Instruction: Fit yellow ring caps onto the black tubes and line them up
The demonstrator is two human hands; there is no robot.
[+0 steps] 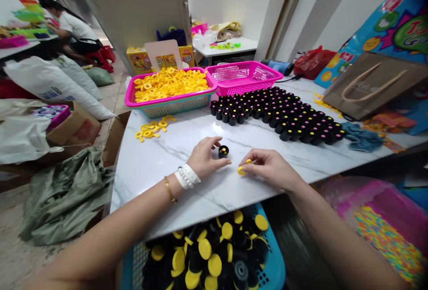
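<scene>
Head cam: a small yellow plastic piece [241, 170] in the right hand [271, 169] is half hidden, pinched betw. thumb and fingertips [250, 160], so its exact shape is hard to make out. The left hand [207, 158] is loosely curled and holds nothing visible, w/ its thumb just beside a short black plastic cap w/ yellow centre [223, 151], upright on the table. Surface is a white marble-look table [157, 183] w/ grey veins. Room: crumpled green woven sack [63, 196] on the floor to the left, a seated co-worker [75, 27] far back L. Containers: a pink-rimmed teal basket [174, 108] piled w/ yellow plastic rings, a pink mesh basket [244, 76] beside it, rows of black caps [277, 114] on the table. A bright blue basket [270, 245] below the table edge, cut off by the frame, holds black caps w/ yellow lids.
</scene>
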